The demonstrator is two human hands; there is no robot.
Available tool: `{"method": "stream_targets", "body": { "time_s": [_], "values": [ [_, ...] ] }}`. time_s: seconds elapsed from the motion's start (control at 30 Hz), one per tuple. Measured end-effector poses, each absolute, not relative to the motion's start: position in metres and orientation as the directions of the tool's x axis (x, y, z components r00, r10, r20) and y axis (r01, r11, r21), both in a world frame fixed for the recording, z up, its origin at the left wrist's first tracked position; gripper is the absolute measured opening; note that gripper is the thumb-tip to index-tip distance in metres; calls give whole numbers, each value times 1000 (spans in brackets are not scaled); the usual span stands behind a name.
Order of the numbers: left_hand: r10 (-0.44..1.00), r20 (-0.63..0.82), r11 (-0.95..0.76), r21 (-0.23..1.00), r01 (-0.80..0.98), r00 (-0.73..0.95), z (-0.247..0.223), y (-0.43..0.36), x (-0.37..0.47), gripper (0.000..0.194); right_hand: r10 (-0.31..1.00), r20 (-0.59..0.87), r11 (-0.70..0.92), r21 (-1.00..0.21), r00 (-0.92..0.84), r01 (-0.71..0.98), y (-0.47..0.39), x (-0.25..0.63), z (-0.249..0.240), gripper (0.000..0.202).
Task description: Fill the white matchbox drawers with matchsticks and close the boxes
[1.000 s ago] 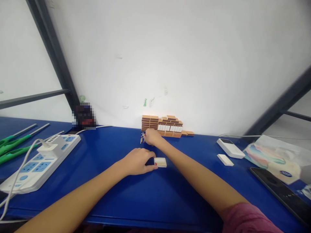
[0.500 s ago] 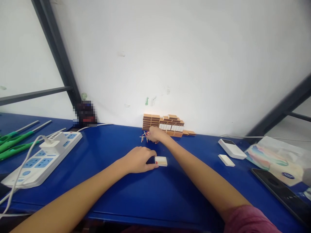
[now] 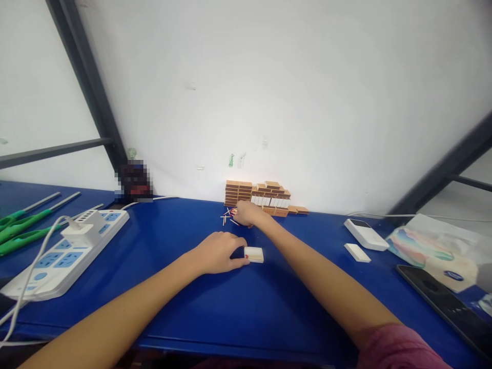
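Note:
My left hand [image 3: 221, 252] grips the left end of a small white matchbox tray [image 3: 255, 254] between thumb and fingers, on the blue table. Inside the tray, red match heads show near my thumb. Farther back, my right hand [image 3: 248, 212] reaches down into a small pile of red-tipped matches [image 3: 225, 219], with its fingers drawn together on some of them; the fingertips are partly hidden. Right behind that hand stands a stack of brown matchboxes [image 3: 239, 192], some with white ends facing me.
A white power strip [image 3: 96, 236] with a plugged-in charger and green-handled lighters [image 3: 31, 225] lie at left. To the right are another white tray [image 3: 357, 252], a white power bank [image 3: 366, 234], a tissue pack [image 3: 430, 251] and a black phone [image 3: 442, 302]. The wall closes off the back.
Some loose matches beside my right hand have shifted slightly. Both hands stay in nearly the same places, the left still on the tray.

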State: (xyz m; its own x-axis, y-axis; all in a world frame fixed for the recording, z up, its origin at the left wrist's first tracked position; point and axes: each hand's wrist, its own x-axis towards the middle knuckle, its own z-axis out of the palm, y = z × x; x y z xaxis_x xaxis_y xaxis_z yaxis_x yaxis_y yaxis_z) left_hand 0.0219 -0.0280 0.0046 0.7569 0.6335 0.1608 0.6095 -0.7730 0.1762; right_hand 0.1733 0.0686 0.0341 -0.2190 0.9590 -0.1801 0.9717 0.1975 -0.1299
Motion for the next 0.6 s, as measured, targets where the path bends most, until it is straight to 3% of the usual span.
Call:
{"method": "stream_targets", "body": {
  "time_s": [0.23, 0.4, 0.47, 0.6],
  "values": [
    [623, 171, -782, 168, 601, 763, 5, -27, 21, 29, 961, -162, 223, -15, -222, 975, 62, 178, 36, 22],
    [657, 167, -754, 173, 634, 735, 8, -22, 18, 29, 952, -131, 278, -12, -277, 961, 34, 203, 48, 25],
    [688, 155, -725, 202, 659, 709, 9, -19, 16, 30, 931, -125, 334, -88, -343, 939, 19, 219, 49, 29],
    [726, 131, -675, 323, 663, 675, 7, -15, 16, 32, 879, -83, 379, -474, -469, 795, -13, 249, 42, 25]
  ]
}}
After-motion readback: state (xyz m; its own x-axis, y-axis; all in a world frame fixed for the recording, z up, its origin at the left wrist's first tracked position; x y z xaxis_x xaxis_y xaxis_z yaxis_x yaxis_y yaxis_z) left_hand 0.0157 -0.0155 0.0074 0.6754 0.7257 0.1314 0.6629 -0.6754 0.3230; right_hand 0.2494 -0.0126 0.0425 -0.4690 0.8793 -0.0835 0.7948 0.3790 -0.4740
